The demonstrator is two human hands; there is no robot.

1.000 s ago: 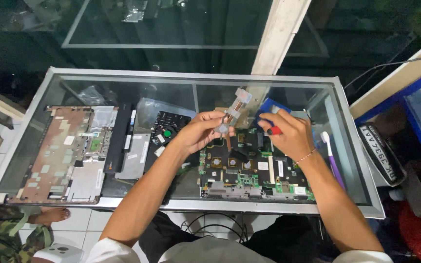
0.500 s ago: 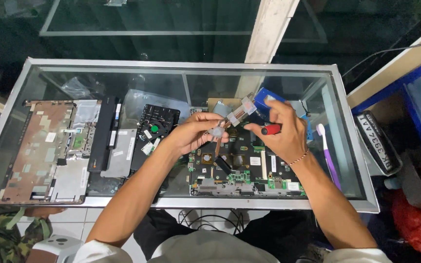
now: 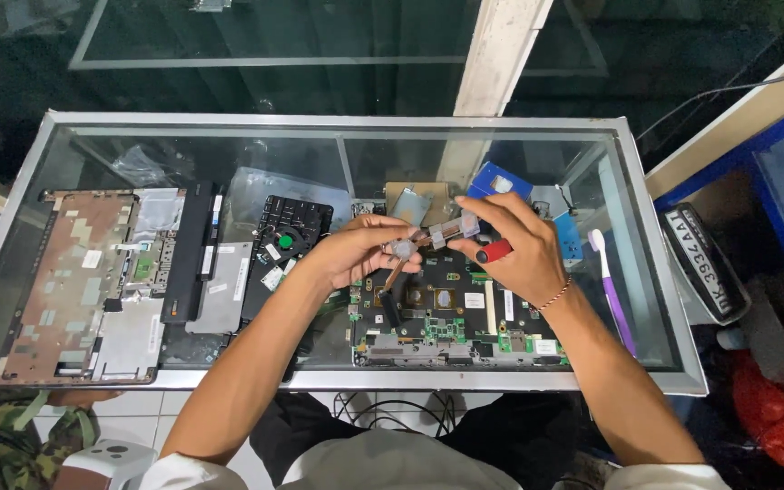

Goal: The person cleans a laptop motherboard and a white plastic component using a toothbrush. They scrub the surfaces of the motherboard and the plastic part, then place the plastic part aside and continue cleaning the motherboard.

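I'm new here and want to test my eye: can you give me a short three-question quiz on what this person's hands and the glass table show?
1. True or false: both hands hold the copper cooling pipe above the circuit board.
2. Which hand also grips the red-handled tool? A) left B) right
3. What purple thing lies at the table's right end?

Key:
1. True: left hand and right hand each pinch an end.
2. B.
3. A toothbrush on the glass table.

Head camera, high above, facing straight down, glass table [image 3: 338,122] centred
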